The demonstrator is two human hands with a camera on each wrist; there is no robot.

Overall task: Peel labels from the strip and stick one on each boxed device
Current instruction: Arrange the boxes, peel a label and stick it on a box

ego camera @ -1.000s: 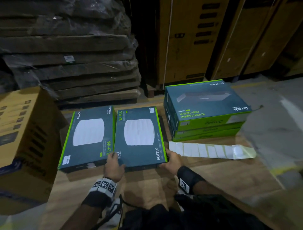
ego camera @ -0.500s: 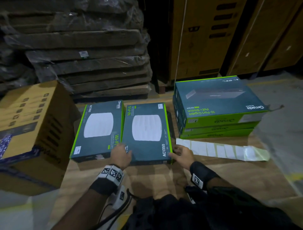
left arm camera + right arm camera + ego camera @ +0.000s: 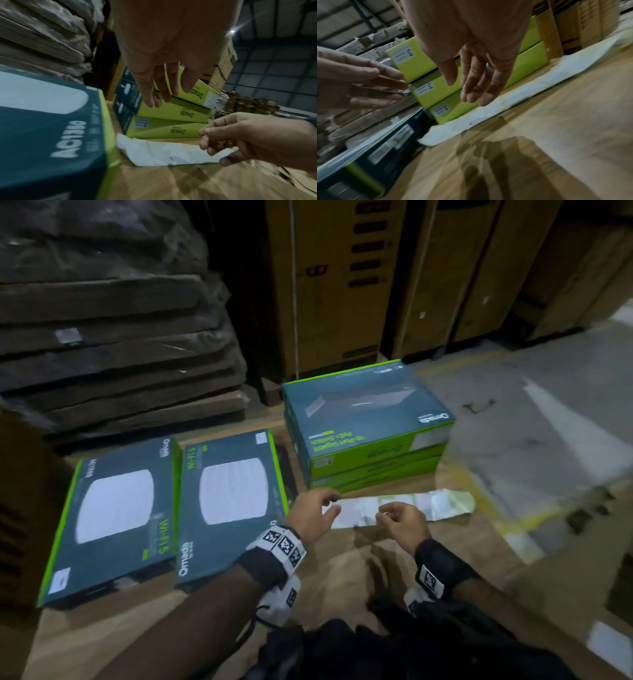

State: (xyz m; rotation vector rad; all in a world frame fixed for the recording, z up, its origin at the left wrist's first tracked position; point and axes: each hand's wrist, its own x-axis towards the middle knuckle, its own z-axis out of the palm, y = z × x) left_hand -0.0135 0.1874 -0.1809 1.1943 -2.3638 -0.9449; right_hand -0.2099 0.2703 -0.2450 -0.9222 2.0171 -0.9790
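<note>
Two flat dark boxes with green edges lie side by side, the left box (image 3: pixel 113 508) and the right box (image 3: pixel 233 494). A stack of three switch boxes (image 3: pixel 366 419) stands to their right. The white label strip (image 3: pixel 411 505) lies flat in front of the stack. My left hand (image 3: pixel 332 503) hovers over the strip's left end with its fingers relaxed and holds nothing. Beside it my right hand (image 3: pixel 387 513) hangs just above the strip, loosely curled and empty. The wrist views show the left hand's fingers (image 3: pixel 159 94) and the right hand's fingers (image 3: pixel 474 88) above the strip (image 3: pixel 163 152) (image 3: pixel 522 94).
All of this rests on a brown cardboard sheet (image 3: pixel 342 570). Wrapped dark pallets (image 3: pixel 113 347) are stacked behind the flat boxes, and tall brown cartons (image 3: pixel 342 285) stand behind the stack. Grey floor (image 3: pixel 548 422) lies to the right.
Both hands have let go of the right flat box's near edge and moved right, over the left end of the label strip. The boxes and strip lie as before.
</note>
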